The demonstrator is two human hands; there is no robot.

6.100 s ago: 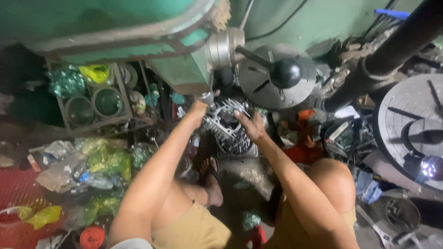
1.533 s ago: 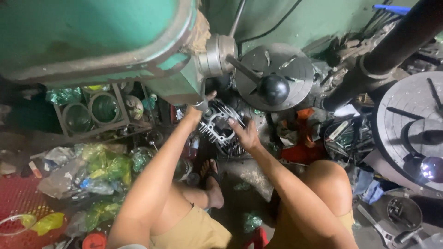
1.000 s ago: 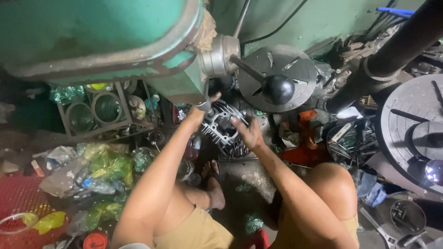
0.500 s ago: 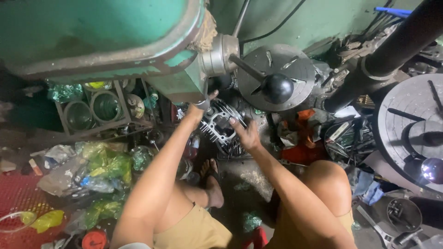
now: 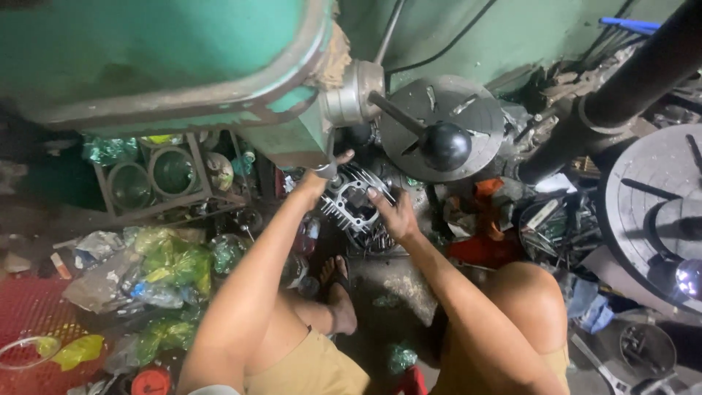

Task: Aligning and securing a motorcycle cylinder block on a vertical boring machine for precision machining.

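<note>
Both arms are bare from shoulder to wrist, with no sleeves, watch or bands showing. The left hand (image 5: 322, 175) and right hand (image 5: 395, 213) wear no gloves or rings that can be made out. Mustard-yellow shorts (image 5: 314, 366) cover the thighs, and the knees and shins are bare. One foot wears a dark open sandal (image 5: 335, 272). A pale strip of cloth shows at the bottom edge.

We cannot see the finned metal part's (image 5: 356, 207) lower edge behind the right hand (image 5: 395, 216); left hand (image 5: 322, 175) fingertips partly hidden under green machine (image 5: 168, 66).
</note>
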